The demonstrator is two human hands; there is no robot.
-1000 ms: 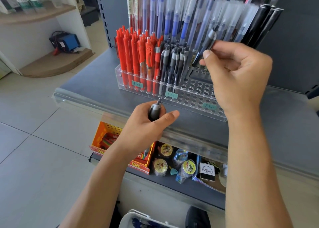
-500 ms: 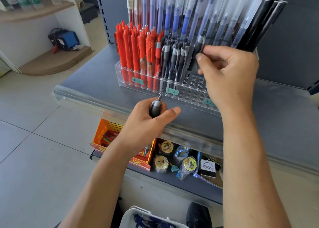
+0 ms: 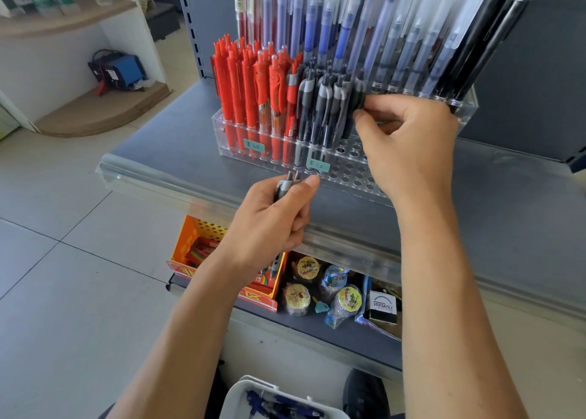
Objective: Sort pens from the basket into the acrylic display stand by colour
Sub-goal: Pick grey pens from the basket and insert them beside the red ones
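The clear acrylic display stand [image 3: 355, 177] sits on the grey shelf, with red pens [image 3: 250, 92] at its left, black pens [image 3: 320, 108] beside them and capped blue and black pens behind. My right hand [image 3: 409, 139] pinches a black pen [image 3: 356, 101] standing in the stand at the right end of the black group. My left hand [image 3: 272, 219] is in front of the stand, closed on a small bunch of black-and-grey pens [image 3: 287, 185] whose tips point up. A white basket [image 3: 241, 393] with blue pens shows at the bottom edge.
The grey shelf [image 3: 177, 143] has a clear plastic lip along its front. Below it a lower shelf carries an orange box [image 3: 203, 247], tape rolls [image 3: 298, 295] and a small black-and-white box [image 3: 382, 306]. The floor lies to the left.
My right hand has lowered the black pen down into the stand beside the other black pens. My left hand has stayed in front of the stand with its pens.
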